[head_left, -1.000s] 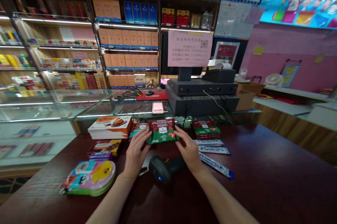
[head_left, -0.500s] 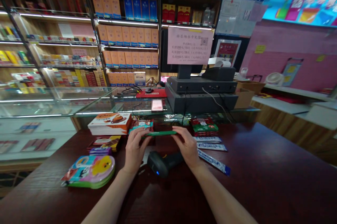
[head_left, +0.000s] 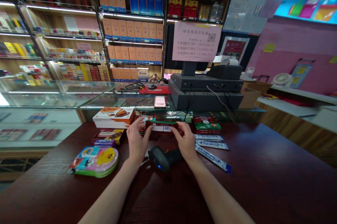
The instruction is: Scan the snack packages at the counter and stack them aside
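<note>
Both my hands pinch the ends of a narrow red and green snack packet (head_left: 161, 128), held level above the table. Its face with a white barcode label is turned toward me. My left hand (head_left: 137, 139) grips the left end and my right hand (head_left: 186, 140) the right end, thumbs on the near side. Below them a black barcode scanner (head_left: 161, 159) with a lit blue light lies on the table, its handle partly behind my right hand. Blue and white stick packets (head_left: 213, 158) lie just right of that hand. Red and green packs (head_left: 206, 125) are stacked behind them.
At left lie a cartoon-duck pack (head_left: 96, 161), a purple packet (head_left: 104, 142), yellow and brown bars (head_left: 117, 135) and a white and orange box (head_left: 113, 118). Beyond the dark wooden table (head_left: 252, 178) stand a glass counter (head_left: 91, 102) and a cash register (head_left: 205, 92).
My hands have tilted the packet from edge-on, with its green edge showing, so that its barcode face shows. The view has shifted slightly.
</note>
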